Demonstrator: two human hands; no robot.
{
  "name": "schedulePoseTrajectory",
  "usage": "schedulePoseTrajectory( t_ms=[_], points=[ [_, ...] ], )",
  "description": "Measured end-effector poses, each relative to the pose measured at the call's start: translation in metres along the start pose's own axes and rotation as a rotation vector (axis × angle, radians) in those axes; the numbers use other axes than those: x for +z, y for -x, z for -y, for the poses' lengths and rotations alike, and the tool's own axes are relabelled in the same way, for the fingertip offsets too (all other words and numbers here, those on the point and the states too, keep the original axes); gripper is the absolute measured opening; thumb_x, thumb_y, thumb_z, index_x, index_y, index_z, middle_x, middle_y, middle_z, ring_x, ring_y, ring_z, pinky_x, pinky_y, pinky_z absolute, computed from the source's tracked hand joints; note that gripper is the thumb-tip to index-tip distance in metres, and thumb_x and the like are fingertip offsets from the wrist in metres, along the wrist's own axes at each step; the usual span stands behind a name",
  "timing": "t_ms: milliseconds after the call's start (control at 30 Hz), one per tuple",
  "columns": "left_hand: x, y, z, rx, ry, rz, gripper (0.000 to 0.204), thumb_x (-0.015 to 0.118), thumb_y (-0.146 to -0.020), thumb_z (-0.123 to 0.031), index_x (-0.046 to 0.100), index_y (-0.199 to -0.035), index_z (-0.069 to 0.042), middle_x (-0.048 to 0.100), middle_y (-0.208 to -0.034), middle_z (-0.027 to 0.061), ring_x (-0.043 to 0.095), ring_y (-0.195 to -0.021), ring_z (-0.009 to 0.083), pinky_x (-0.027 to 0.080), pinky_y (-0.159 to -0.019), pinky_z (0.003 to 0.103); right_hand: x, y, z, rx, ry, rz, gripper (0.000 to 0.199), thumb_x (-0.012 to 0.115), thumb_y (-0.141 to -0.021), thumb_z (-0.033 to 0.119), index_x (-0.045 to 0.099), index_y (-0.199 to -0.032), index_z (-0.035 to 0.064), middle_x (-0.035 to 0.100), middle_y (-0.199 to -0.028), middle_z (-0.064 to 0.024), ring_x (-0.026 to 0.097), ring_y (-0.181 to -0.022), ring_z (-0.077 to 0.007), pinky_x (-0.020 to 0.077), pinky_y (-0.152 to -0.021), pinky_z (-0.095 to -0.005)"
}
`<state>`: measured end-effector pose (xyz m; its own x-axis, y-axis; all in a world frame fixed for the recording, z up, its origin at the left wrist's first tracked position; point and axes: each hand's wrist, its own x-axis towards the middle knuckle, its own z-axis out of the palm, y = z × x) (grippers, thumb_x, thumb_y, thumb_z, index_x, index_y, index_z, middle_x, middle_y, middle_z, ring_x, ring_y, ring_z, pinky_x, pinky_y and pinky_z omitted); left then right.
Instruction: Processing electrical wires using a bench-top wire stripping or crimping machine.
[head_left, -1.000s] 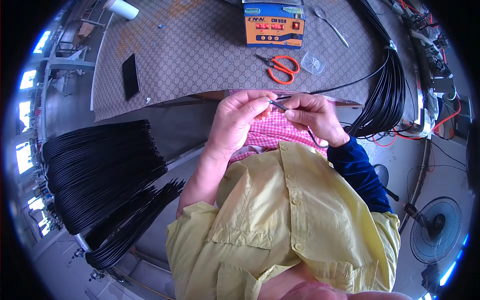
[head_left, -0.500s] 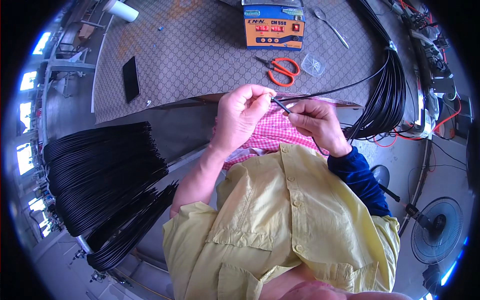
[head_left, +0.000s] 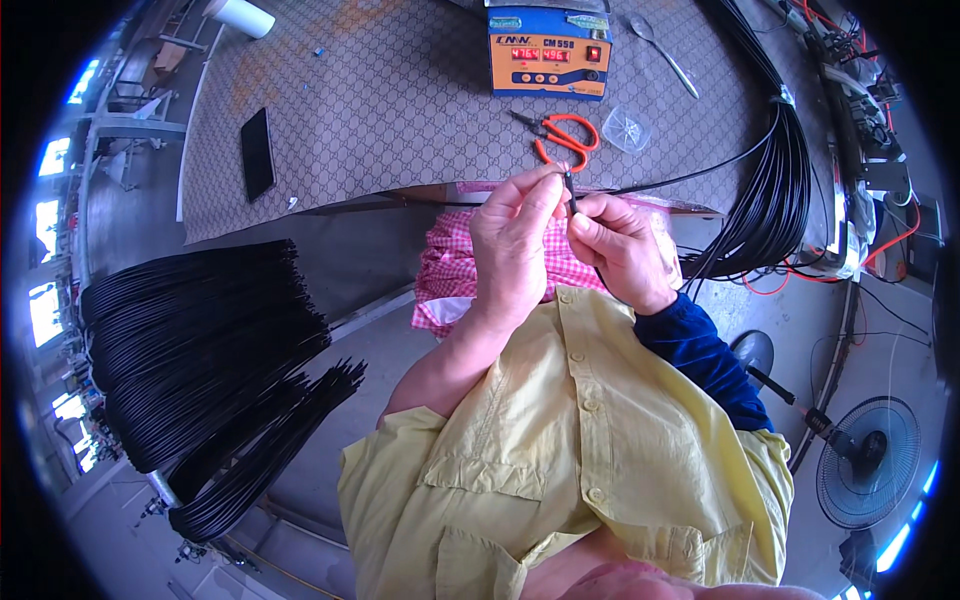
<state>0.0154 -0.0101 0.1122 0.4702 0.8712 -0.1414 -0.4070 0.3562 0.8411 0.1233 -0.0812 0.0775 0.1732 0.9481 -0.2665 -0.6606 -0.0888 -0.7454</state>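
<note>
Both my hands meet at the table's near edge around the end of a black cable (head_left: 570,190), which points away from me. My right hand (head_left: 628,252) pinches the cable a little below its tip. The fingers of my left hand (head_left: 512,240) are closed at the tip itself; a tiny pale bit shows there, too small to make out. Just beyond the fingertips lie snips with orange handles (head_left: 572,130), their dark blades pointing left. A small clear plastic dish (head_left: 627,130) sits to their right.
A blue and orange box with a lit display (head_left: 547,60), a spoon (head_left: 664,55), a phone (head_left: 257,155) and a white roll (head_left: 240,17) are on the patterned tabletop (head_left: 390,110). Black cable bundles hang at right (head_left: 770,190) and left (head_left: 205,340). A fan (head_left: 868,460) stands lower right.
My left hand has moved right and turned more upright. The cable end has swung from slanting left to nearly straight away from me. My right hand has shifted slightly left.
</note>
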Motion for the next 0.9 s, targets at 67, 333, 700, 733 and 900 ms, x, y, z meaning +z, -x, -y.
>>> schedulePoseTrajectory(
  t_ms=[67, 333, 700, 733, 900],
  points=[
    [0.0, 0.002, 0.002, -0.037, 0.027, -0.008, 0.018, 0.049, -0.084, -0.007, 0.055, -0.096, 0.006, 0.048, -0.072, 0.002, 0.042, -0.065, 0.006, 0.034, -0.06, 0.018, 0.0, -0.001, 0.0, -0.003, -0.003, -0.007, 0.007, 0.054, -0.083, 0.004, 0.056, -0.089, 0.0005, 0.053, -0.073, -0.0003, 0.043, -0.056, -0.0034, 0.0341, -0.049, -0.0156],
    [-0.021, -0.015, -0.007, -0.32, 0.226, 0.087, 0.029, 0.044, -0.088, -0.025, 0.055, -0.082, 0.002, 0.054, -0.067, 0.0067, 0.049, -0.062, 0.0133, 0.038, -0.059, 0.025, -0.003, 0.001, 0.012, 0.065, 0.059, 0.056, 0.011, 0.051, -0.085, 0.008, 0.057, -0.09, 0.0002, 0.045, -0.063, 0.0026, 0.035, -0.051, -0.004, 0.0259, -0.045, -0.0175],
    [-0.034, -0.029, -0.019, -0.528, 0.158, 0.22, 0.024, 0.05, -0.084, -0.02, 0.058, -0.081, 0.002, 0.055, -0.063, 0.0062, 0.05, -0.057, 0.0135, 0.039, -0.054, 0.024, -0.008, 0.001, 0.021, 0.232, 0.055, 0.149, 0.02, 0.052, -0.085, 0.017, 0.056, -0.092, -0.0013, 0.041, -0.06, 0.0026, 0.03, -0.047, -0.0045, 0.0214, -0.044, -0.0184],
    [-0.034, -0.03, -0.02, -0.546, 0.161, 0.237, 0.023, 0.05, -0.083, -0.02, 0.058, -0.082, 0.002, 0.055, -0.062, 0.0061, 0.05, -0.057, 0.0135, 0.039, -0.054, 0.024, -0.009, 0.001, 0.022, 0.243, 0.044, 0.172, 0.02, 0.052, -0.085, 0.017, 0.056, -0.091, -0.0012, 0.041, -0.061, 0.0025, 0.03, -0.047, -0.0047, 0.0217, -0.044, -0.0187],
    [-0.037, -0.036, -0.019, -0.609, 0.189, 0.319, 0.024, 0.05, -0.084, -0.02, 0.058, -0.083, 0.002, 0.055, -0.062, 0.0062, 0.05, -0.057, 0.014, 0.04, -0.055, 0.025, -0.013, 0.0, 0.024, 0.288, -0.012, 0.212, 0.018, 0.055, -0.083, 0.017, 0.056, -0.088, -0.0005, 0.043, -0.061, 0.0011, 0.032, -0.048, -0.006, 0.0239, -0.045, -0.0196]
  ],
)
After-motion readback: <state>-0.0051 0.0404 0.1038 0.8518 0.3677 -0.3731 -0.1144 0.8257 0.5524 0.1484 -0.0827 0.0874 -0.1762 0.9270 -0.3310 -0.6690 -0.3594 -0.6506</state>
